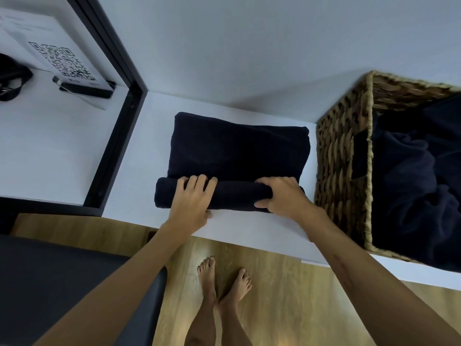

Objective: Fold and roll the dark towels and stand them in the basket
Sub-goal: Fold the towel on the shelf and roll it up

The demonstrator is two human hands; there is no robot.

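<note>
On the white shelf top (139,156), dead centre, lies the folded dark navy terry towel (237,148), its near edge already turned into a short, thick roll along the six o'clock side. Both hands sit on that roll: the left hand (192,198) drapes over its left part with fingers curled across the top and thumb tucked at the near edge, and the right hand (282,196) grasps the right end, fingers over and thumb under.

From here, I judge the main risk is a crooked roll. The left end of the roll sticks out past the flat part, so if one hand pushes faster toward twelve o'clock the roll will cone out and may not stand upright. A loose grip would let the core slacken.

At three o'clock, just beside the towel, stands the brown woven wicker basket (341,156), holding dark cloth in a slumped heap; that could crowd a standing roll. At ten o'clock, behind a black frame (117,136), stands a white QR-code sign (62,58).
</note>
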